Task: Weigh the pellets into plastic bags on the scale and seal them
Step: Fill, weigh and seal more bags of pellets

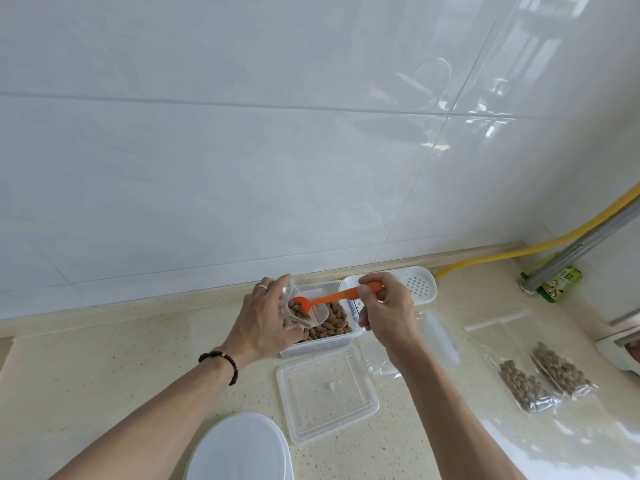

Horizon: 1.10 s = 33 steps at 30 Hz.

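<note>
Fingers [273, 289] of the left hand [266, 320] curl round a clear bag [304, 315] over the pellet tub [332, 336], hiding its lower part, while right-hand [388, 310] fingers pinch an orange spoon [332, 295], bowl inside the bag mouth.

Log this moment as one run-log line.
step: filling bag | left hand: holds open plastic bag over pellet tub | right hand: grips orange scoop, tip in bag | done: two filled bags

Print on the green packet [559, 284] is too small to read.
</note>
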Tool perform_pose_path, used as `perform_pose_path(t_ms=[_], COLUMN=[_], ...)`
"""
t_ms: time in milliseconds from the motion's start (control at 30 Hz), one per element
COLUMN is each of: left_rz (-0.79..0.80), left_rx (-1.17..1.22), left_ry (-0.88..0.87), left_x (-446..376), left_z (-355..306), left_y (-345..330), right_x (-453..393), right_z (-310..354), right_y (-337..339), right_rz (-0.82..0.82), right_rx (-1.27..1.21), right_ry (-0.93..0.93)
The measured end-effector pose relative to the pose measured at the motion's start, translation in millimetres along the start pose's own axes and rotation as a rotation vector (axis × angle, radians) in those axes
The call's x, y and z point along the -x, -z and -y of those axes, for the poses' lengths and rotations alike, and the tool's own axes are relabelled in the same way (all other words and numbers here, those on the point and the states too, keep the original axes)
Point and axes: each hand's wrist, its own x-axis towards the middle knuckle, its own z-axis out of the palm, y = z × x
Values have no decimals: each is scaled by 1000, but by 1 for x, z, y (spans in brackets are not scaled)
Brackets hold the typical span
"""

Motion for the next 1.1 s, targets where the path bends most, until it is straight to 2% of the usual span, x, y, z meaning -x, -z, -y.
perform_pose_path(t_ms=[167,300,400,533,633,767,933,1100], left_rz=[-7,12,4,-13,-35,-42,-67,-100], left_rx=[133,155,182,208,207,188,177,162], left_ry=[15,-1,-18,-15,-5,28,71,85], left_x=[3,2,-1,-3,-5,-7,-7,-2], left_z=[1,2,5,3,3,4,12,17], left_y=[0,-3,-6,-8,-7,-5,-8,-9], right_x=[-3,-3,-1,1,1,5,7,3], right_z=[-7,-8,-3,10,15,15,17,13], right_y=[3,3,2,-2,-1,0,-2,0], right_rz=[-7,8,39,95,78,141,109,-35], right_rx=[-206,-254,-182,62,128,309,352,130], right_ry=[-149,-186,-104,123,240,434,515,397])
